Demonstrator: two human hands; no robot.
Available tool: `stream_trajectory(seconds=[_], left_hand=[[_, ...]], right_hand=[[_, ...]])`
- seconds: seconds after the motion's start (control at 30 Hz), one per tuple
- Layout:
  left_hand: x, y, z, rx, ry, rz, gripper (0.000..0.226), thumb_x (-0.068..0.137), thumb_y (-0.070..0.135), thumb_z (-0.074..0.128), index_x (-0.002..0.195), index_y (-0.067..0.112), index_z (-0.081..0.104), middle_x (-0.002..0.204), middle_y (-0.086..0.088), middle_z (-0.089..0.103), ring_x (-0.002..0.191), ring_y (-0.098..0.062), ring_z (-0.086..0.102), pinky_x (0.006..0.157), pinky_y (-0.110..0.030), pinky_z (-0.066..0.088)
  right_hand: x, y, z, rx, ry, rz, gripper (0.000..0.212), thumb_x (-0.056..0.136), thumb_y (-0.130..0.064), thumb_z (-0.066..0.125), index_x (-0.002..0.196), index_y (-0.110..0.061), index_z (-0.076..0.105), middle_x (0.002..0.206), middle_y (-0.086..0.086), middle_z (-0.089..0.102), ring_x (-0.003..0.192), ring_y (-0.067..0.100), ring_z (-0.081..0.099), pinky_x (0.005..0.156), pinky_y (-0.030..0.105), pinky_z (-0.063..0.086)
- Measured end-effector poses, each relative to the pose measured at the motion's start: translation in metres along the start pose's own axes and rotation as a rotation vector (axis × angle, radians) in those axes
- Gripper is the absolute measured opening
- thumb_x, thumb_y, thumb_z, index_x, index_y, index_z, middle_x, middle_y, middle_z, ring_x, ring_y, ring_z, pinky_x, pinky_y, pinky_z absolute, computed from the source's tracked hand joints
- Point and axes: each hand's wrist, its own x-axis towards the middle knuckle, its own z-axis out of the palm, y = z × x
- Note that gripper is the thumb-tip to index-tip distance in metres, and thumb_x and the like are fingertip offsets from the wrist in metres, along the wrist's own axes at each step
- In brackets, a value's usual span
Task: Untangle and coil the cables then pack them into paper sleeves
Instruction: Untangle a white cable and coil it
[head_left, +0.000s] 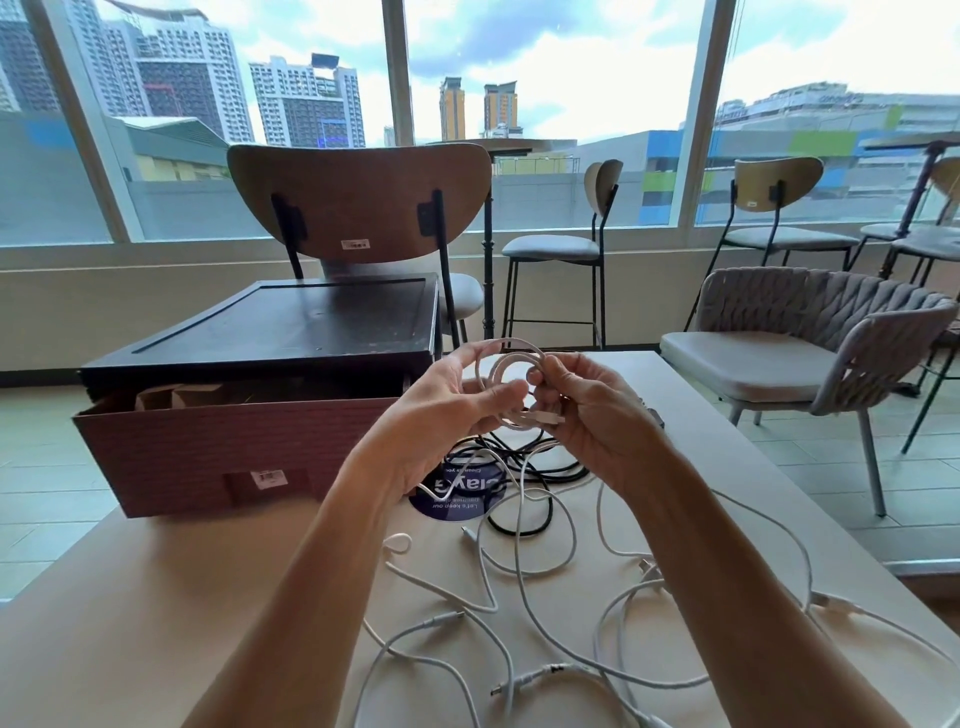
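Cable-sorting at a window table: a person is holding a half-wound white coil (511, 371) in the air over the far middle of the tabletop (156, 597). The left hand (441, 415) is pinching its left side, and the right hand (587, 415) is curling round its right side and a plug end. The loops are likely to spring apart if either grip loosens. The strand trailing down looks liable to snag in the white cables (540, 670) and drag the coil open.

At the far left edge a box (208, 452) is sitting under a dark tray (291, 322), holding what look like paper sleeves (182, 395). Below the hands a black cable (550, 465) is lying beside a blue sticker (452, 506). The white cables are sprawling toward the near and right edges, crossing one another and blocking a clean pull.
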Motion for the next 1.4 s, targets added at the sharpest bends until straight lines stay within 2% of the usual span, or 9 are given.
stream_trajectory(seconds=[0.17,0.33,0.43,0.73,0.83,0.93,1.07,1.23,1.4], left_hand=[[0.006,-0.008,0.002,0.097,0.126,0.064,0.053,0.097,0.008,0.062,0.146,0.016,0.044,0.111,-0.016,0.069,0.090,-0.019,0.074,0.080,-0.027,0.059],[0.009,-0.013,0.001,0.558,0.269,0.322,0.070,0.092,0.019,0.071,0.148,0.038,0.034,0.108,-0.003,0.061,0.088,-0.021,0.071,0.080,-0.041,0.061],[0.003,-0.013,0.010,0.677,0.245,0.408,0.069,0.091,0.029,0.072,0.147,0.036,0.033,0.134,0.001,0.050,0.114,-0.015,0.059,0.094,-0.039,0.056],[0.004,-0.026,0.018,0.968,0.211,0.576,0.022,0.080,0.043,0.080,0.095,0.034,0.068,0.154,0.007,0.020,0.145,-0.012,0.010,0.115,-0.041,0.020],[0.004,-0.026,0.019,1.008,0.231,0.604,0.015,0.079,0.040,0.082,0.089,0.035,0.072,0.152,0.009,0.025,0.145,-0.013,0.012,0.110,-0.031,0.015],[0.001,-0.020,0.017,0.889,0.174,0.549,0.015,0.076,0.039,0.084,0.086,0.035,0.074,0.138,0.016,0.036,0.134,-0.005,0.023,0.105,-0.023,0.015],[-0.003,-0.004,0.012,0.678,-0.034,0.462,0.014,0.074,0.027,0.087,0.084,0.027,0.077,0.102,0.014,0.062,0.103,-0.006,0.054,0.090,-0.017,0.037],[-0.008,0.003,0.006,0.592,-0.324,0.283,0.017,0.072,0.006,0.087,0.086,0.006,0.077,0.085,0.002,0.069,0.076,-0.018,0.069,0.076,-0.025,0.055],[-0.009,-0.007,-0.004,0.554,-0.411,0.130,0.019,0.078,-0.001,0.081,0.096,0.001,0.075,0.094,-0.009,0.075,0.091,-0.022,0.074,0.089,-0.032,0.058]], right_hand=[[-0.006,-0.004,0.004,-0.024,0.019,-0.004,0.012,0.101,-0.002,0.048,0.091,-0.003,0.056,0.074,0.010,0.062,0.053,0.009,0.049,0.049,0.021,0.048],[-0.006,-0.005,0.002,-0.070,0.038,-0.009,0.011,0.101,-0.002,0.048,0.093,-0.003,0.056,0.074,0.009,0.062,0.054,0.009,0.047,0.048,0.022,0.047],[-0.004,-0.004,0.001,-0.080,0.071,-0.030,0.008,0.102,-0.004,0.049,0.097,-0.003,0.056,0.075,0.008,0.062,0.055,0.008,0.047,0.052,0.024,0.050],[-0.001,-0.005,-0.006,-0.072,0.118,-0.016,0.024,0.102,-0.008,0.049,0.120,0.007,0.054,0.073,0.010,0.060,0.062,0.016,0.051,0.059,0.034,0.057],[-0.002,-0.004,-0.006,-0.044,0.131,-0.022,0.015,0.102,-0.004,0.048,0.113,0.003,0.055,0.069,0.011,0.059,0.056,0.015,0.055,0.058,0.036,0.058],[0.000,-0.003,-0.008,0.026,0.164,0.008,0.016,0.101,-0.003,0.049,0.115,0.002,0.054,0.072,0.012,0.062,0.057,0.016,0.054,0.081,0.045,0.055],[-0.002,-0.005,-0.005,0.158,0.286,0.027,0.012,0.101,0.000,0.046,0.093,0.001,0.055,0.071,0.014,0.059,0.050,0.010,0.050,0.051,0.024,0.053],[-0.001,-0.003,-0.009,0.131,0.400,0.008,0.009,0.101,-0.001,0.048,0.095,-0.002,0.055,0.068,0.012,0.062,0.047,0.010,0.051,0.060,0.029,0.051],[-0.005,0.001,0.004,0.060,0.318,-0.019,0.008,0.100,-0.002,0.051,0.094,-0.003,0.056,0.074,0.011,0.063,0.052,0.009,0.053,0.066,0.029,0.053]])
